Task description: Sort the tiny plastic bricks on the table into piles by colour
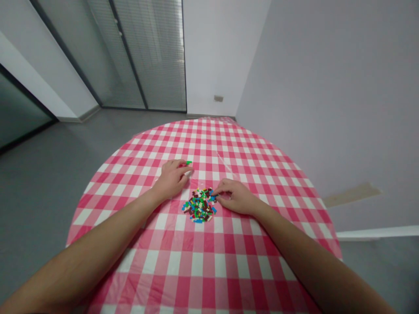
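Observation:
A small pile of tiny coloured bricks (200, 205), green, blue, brown, red and white, lies on a round table with a pink and white checked cloth (209, 261). My left hand (171, 179) rests on the cloth just left of and behind the pile, fingers curled, pinching a small green brick (189, 163) at its fingertips. My right hand (234, 196) lies at the pile's right edge, fingers pinched together and touching a blue brick at the rim of the pile. Both forearms stretch in from the near edge.
The table stands close to a plain wall (327, 87) on the right. Grey floor (49, 174) spreads to the left, with glass partitions and blinds (147, 52) at the back. A wall socket (218, 98) sits low behind the table.

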